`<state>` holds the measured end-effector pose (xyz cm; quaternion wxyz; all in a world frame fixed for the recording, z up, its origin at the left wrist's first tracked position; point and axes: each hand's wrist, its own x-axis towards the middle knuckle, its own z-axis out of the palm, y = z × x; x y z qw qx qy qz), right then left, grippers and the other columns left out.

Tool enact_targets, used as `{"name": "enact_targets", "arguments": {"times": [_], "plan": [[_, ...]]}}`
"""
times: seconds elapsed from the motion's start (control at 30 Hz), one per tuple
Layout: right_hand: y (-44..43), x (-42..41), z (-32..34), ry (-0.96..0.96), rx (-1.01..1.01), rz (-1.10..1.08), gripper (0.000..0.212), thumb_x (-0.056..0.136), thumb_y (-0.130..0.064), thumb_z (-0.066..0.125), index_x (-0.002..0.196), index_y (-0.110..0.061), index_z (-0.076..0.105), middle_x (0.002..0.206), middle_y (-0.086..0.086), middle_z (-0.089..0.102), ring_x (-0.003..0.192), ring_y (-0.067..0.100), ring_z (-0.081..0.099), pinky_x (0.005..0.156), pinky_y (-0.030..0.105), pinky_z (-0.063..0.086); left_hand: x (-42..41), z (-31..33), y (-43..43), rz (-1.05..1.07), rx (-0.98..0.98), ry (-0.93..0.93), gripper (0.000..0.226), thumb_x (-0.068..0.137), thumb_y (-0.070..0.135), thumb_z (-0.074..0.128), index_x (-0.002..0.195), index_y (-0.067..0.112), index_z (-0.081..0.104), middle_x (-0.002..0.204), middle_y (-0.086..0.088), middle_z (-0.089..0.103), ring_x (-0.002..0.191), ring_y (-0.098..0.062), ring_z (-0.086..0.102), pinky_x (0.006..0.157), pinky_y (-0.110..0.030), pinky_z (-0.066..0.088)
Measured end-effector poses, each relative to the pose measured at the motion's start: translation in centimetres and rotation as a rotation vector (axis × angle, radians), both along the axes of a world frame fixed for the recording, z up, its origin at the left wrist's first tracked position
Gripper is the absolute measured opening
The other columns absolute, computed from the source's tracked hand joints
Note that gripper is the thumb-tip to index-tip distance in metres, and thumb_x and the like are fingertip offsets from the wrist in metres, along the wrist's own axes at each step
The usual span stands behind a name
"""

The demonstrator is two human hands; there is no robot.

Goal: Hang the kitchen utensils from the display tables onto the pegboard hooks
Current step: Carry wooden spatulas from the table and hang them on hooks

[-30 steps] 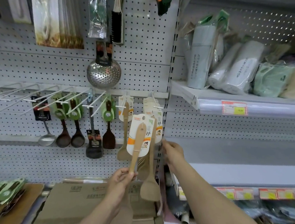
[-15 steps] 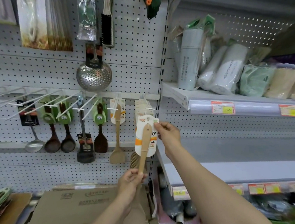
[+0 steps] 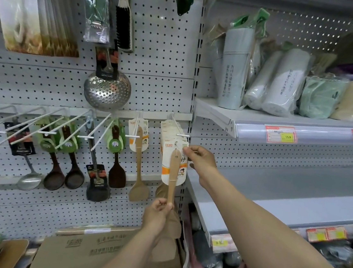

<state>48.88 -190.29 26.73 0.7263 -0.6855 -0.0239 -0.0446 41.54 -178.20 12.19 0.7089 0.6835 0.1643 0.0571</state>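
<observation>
While dark ladles and a single wooden turner hung on the pegboard well to the left of it, the left grip pinched the lower handle of the wooden spatula between curled fingers and thumb, as it had half a second before. The spatula stood upright above that grip, its blade partly hidden behind the hand. Its card, up and to the right of the left grip, had risen since a second ago and sat just below the tip of the hook, not on it. The right grip, a second earlier lower and off the card, had come up and pinched the card's top right corner. Right of that grip ran a shelf with price tags.
</observation>
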Motion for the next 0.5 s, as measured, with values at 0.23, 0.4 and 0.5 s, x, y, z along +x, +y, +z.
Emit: {"name": "enact_targets", "arguments": {"times": [0.23,0.4,0.5], "plan": [[-0.2,1.5,0.0,-0.029,-0.075,0.025,0.011,0.094,-0.019,0.07,0.083,-0.018,0.067,0.083,-0.006,0.068,0.074,0.003,0.061,0.056,0.011,0.044,3.1,-0.4,0.4,-0.017,0.078,0.007,0.004,0.093,0.023,0.068,0.09,0.023,0.07,0.095,0.006,0.075,0.099,-0.016,0.066,0.095,-0.04,0.049],[-0.2,1.7,0.7,-0.036,-0.107,0.038,0.014,0.094,-0.017,0.07,0.081,-0.019,0.066,0.08,-0.006,0.066,0.072,0.003,0.058,0.052,0.005,0.042,4.1,-0.4,0.9,-0.01,0.115,0.005,0.003,0.094,0.02,0.067,0.091,0.02,0.069,0.098,0.002,0.072,0.098,-0.017,0.064,0.093,-0.038,0.049],[-0.4,1.3,1.1,-0.016,-0.154,0.055,0.011,0.095,-0.018,0.069,0.084,-0.018,0.066,0.082,-0.008,0.065,0.073,0.002,0.056,0.055,0.01,0.042,4.1,-0.2,0.8,-0.009,0.148,0.017,0.006,0.093,0.019,0.068,0.088,0.022,0.067,0.096,0.003,0.069,0.094,-0.017,0.062,0.086,-0.032,0.046]]}}
